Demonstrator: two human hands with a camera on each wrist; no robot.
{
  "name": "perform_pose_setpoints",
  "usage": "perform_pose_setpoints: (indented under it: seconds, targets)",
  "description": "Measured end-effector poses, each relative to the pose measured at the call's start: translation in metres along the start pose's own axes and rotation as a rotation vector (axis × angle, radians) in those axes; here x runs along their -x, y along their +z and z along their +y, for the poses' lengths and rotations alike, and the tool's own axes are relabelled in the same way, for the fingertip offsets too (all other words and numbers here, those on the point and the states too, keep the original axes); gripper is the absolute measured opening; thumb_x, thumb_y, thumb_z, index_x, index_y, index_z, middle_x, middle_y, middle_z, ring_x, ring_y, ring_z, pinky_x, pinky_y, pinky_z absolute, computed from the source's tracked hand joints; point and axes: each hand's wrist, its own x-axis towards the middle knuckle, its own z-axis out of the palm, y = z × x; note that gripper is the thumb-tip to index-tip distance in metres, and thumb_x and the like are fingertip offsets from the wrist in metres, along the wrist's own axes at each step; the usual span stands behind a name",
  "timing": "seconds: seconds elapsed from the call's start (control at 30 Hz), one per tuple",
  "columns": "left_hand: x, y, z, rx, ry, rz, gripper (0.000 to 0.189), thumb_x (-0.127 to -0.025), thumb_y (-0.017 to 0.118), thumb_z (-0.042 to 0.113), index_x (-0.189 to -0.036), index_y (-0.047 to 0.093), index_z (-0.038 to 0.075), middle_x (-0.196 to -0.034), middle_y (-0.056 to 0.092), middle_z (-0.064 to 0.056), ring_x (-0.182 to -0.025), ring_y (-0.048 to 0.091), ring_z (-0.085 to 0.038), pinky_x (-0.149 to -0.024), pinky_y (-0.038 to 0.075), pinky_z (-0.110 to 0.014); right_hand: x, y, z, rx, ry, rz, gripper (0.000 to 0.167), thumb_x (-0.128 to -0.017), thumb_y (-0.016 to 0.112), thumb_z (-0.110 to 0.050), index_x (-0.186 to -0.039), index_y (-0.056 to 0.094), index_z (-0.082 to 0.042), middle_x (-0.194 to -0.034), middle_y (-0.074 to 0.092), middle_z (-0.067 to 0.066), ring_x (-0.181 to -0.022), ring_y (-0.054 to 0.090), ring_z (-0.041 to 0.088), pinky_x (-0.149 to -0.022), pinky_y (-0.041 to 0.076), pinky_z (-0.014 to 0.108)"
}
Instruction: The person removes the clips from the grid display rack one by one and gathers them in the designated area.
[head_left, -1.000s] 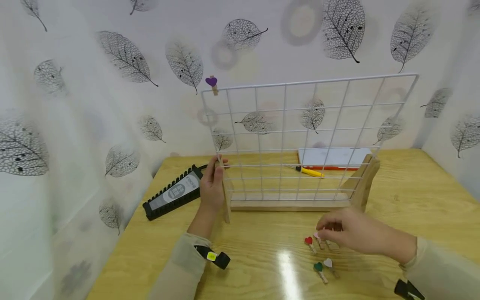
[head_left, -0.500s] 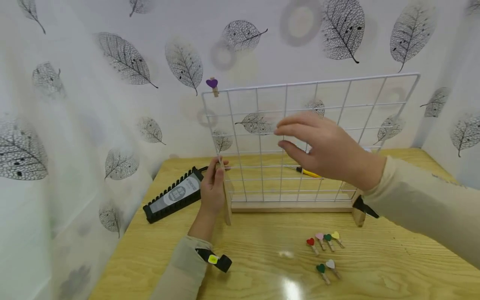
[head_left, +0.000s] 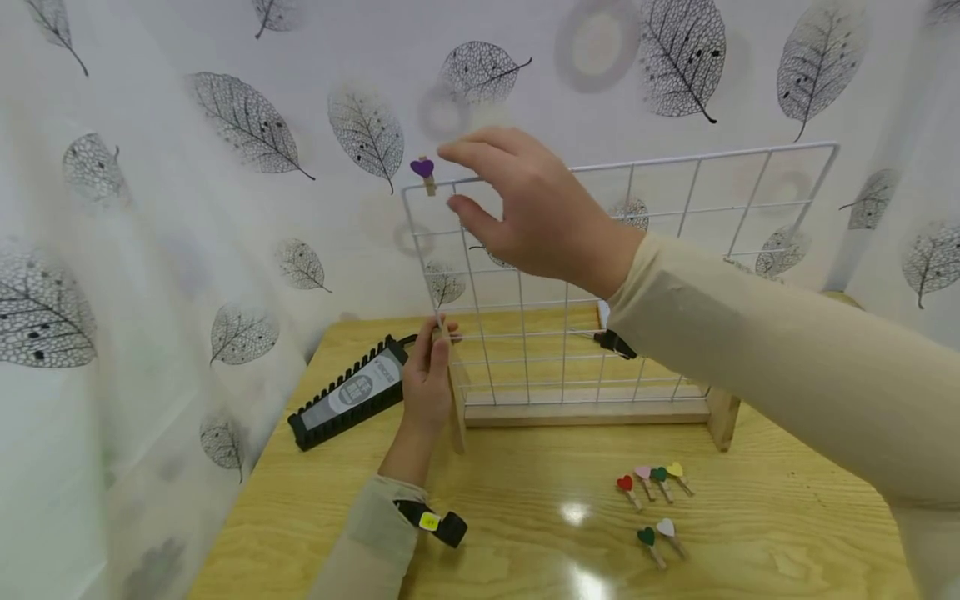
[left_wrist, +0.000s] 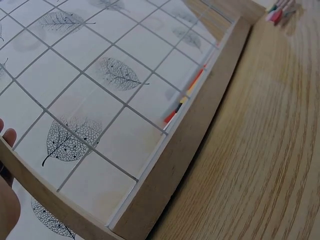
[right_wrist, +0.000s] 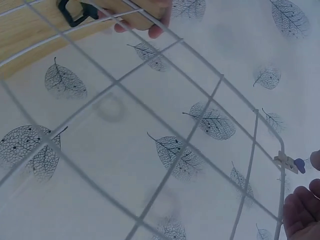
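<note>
A white wire grid stands in a wooden rack (head_left: 585,414) on the table. My left hand (head_left: 427,383) grips the rack's left wooden upright (left_wrist: 50,200), fingers behind it and thumb in front. At the grid's top left corner is clipped a small wooden clothespin with a purple heart (head_left: 422,169). My right hand (head_left: 528,204) is raised just right of it, thumb and fingers apart with nothing between them. In the right wrist view, its fingers (right_wrist: 300,210) are close below the purple-heart clothespin (right_wrist: 299,165).
Several heart clothespins lie before the rack: red (head_left: 626,483), pink (head_left: 643,473), yellow (head_left: 676,471), white (head_left: 666,527) and two dark green (head_left: 647,537). A black ridged holder (head_left: 352,396) with a grey label lies left. Behind the rack hangs a leaf-patterned curtain (head_left: 367,250).
My right hand has risen from the clothespins on the table, crossing up and left over the grid to beside the purple heart. My left hand keeps its grip on the upright.
</note>
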Motion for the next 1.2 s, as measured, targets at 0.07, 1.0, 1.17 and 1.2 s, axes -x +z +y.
perform_pose_setpoints:
  seconds: [0.07,1.0,1.17,1.2]
  targets:
    - [-0.001,0.000,-0.001,-0.005,-0.008,-0.004,0.039,-0.111,0.041,0.019,-0.146,0.048,0.002,-0.126,0.061,0.008,-0.118,0.058,-0.040,-0.109,0.045,-0.034,-0.008,0.001,-0.002,-0.010,0.059,-0.045,0.043,-0.100,0.064,-0.017,-0.135,0.059,0.005,-0.132,0.063,0.017,-0.122,0.059,0.028,-0.108,0.045,0.035]
    - [-0.002,0.001,-0.003,0.010,0.015,-0.016,0.034,-0.109,0.037,0.002,-0.140,0.050,0.000,-0.124,0.060,0.005,-0.114,0.062,-0.013,-0.108,0.047,-0.039,-0.012,0.016,0.003,-0.119,0.113,-0.022,0.015,-0.097,0.069,-0.010,-0.108,0.076,-0.003,-0.108,0.074,0.008,-0.109,0.066,0.020,-0.098,0.052,0.030]
    - [-0.002,0.000,-0.002,-0.002,0.029,-0.015,0.035,-0.111,0.040,0.014,-0.141,0.050,0.000,-0.124,0.060,0.006,-0.115,0.063,-0.020,-0.108,0.046,-0.041,-0.011,0.009,0.004,-0.129,0.108,-0.002,0.015,-0.098,0.069,-0.012,-0.108,0.076,-0.003,-0.109,0.074,0.006,-0.104,0.068,0.015,-0.094,0.054,0.027]
    - [-0.002,-0.001,-0.003,-0.005,0.032,-0.014,0.036,-0.111,0.040,0.016,-0.142,0.050,0.001,-0.124,0.060,0.006,-0.115,0.063,-0.022,-0.108,0.046,-0.041,-0.011,0.008,0.003,-0.140,0.117,0.006,0.015,-0.098,0.069,-0.012,-0.108,0.076,-0.004,-0.108,0.074,0.006,-0.102,0.068,0.014,-0.092,0.054,0.026]
